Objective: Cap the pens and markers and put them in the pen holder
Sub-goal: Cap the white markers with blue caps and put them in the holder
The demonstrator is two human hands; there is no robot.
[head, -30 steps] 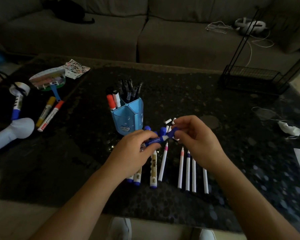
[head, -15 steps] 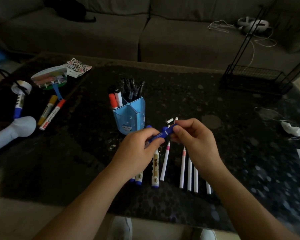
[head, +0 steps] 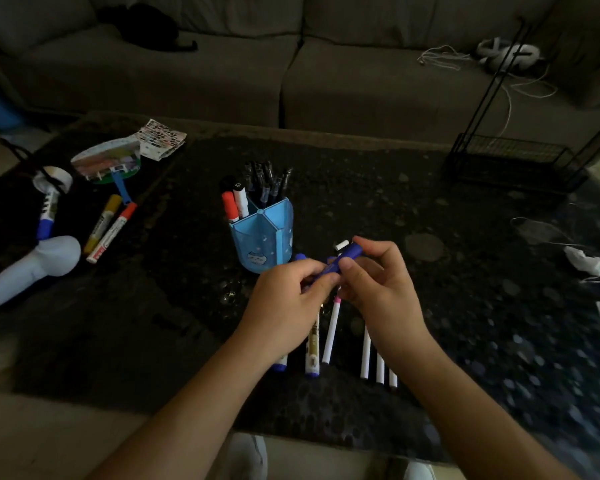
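Observation:
My left hand grips the body of a blue marker, and my right hand pinches its blue cap at the far end. Both hands hover just in front of the light blue pen holder, which holds several dark pens plus a red-capped marker. On the dark table below my hands lie several thin white pens and a marker with a blue end. A small white cap lies beyond my right hand.
At the left lie a yellow marker, a red marker, a blue-tipped marker, a white handheld device and a round fan-like item. A black wire rack stands at the far right. A sofa runs behind the table.
My hands have come closer together along the blue marker, and the cap now sits over its end.

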